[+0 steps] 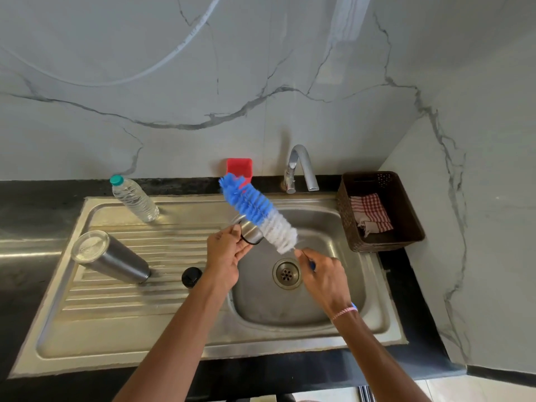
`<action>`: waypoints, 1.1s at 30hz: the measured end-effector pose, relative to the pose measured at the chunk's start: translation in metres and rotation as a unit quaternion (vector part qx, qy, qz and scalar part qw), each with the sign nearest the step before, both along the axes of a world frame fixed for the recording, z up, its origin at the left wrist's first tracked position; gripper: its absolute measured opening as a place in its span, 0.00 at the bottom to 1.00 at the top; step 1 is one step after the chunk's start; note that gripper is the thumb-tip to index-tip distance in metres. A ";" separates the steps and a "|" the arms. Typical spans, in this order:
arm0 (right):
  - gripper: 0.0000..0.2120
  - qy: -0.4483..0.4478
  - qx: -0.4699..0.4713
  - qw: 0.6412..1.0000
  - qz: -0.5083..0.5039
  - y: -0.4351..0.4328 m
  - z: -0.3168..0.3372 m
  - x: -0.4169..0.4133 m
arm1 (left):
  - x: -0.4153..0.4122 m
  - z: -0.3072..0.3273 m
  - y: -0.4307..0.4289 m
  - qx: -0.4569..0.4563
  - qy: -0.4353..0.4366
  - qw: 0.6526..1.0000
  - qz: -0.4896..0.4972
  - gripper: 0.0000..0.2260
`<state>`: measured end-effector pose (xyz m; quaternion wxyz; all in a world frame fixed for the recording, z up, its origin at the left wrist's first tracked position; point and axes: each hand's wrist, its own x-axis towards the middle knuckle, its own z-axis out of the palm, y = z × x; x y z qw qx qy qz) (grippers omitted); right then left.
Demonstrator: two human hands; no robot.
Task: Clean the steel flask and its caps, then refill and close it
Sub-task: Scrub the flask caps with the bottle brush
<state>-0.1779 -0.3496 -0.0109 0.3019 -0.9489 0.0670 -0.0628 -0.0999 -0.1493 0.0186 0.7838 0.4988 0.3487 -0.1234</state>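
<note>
Left fingers (232,242) clamp the steel cap (250,231)'s rim; right hand (324,274) pinches the bottle brush (258,213)'s wire; the wet, light cap looks slippery.

The one camera sits on my head, looking forward and steeply down from close range over the steel sink (362,323), its wide angle also taking in the marble wall (174,68) behind and my two forearms reaching in from below.

A home kitchen: steel sink (162,340) with draining board, tap (300,166), black counter (26,204), marble-look wall (203,82).
</note>
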 end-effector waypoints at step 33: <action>0.19 0.011 0.060 0.997 0.040 0.005 -0.005 -0.008 | 0.000 -0.006 0.026 0.084 -0.121 0.983 -0.107 0.14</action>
